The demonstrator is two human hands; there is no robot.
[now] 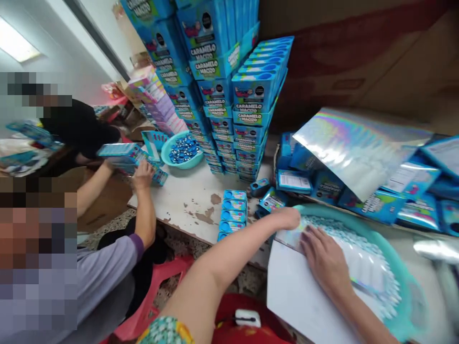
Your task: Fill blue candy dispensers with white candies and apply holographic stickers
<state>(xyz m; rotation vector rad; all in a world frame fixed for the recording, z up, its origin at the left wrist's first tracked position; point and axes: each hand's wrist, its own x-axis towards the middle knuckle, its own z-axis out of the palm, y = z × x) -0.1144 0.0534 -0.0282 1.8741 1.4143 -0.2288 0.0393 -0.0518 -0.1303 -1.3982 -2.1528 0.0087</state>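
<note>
My left hand (289,219) is closed at the far edge of a small shiny iridescent card piece (289,240), its fingertips mostly hidden. Fingers extended, my right hand (327,258) lies over the same piece's right side. Beneath both is a white sheet or board (297,291), resting partly over a turquoise basin (412,291). Small pale-blue wrapped candies (362,239) fill the basin, and a glossy, clear-looking package (373,267) lies on them. Several small blue boxes (234,215) stand in a row left of my hands.
Tall stacks of blue candy boxes (251,102) rise behind. An open carton of blue packs, topped by a silvery sheet (358,143), sits at right. At left, a seated co-worker (107,272) handles a blue box (124,153) near a basin of blue wrapped candies (184,150).
</note>
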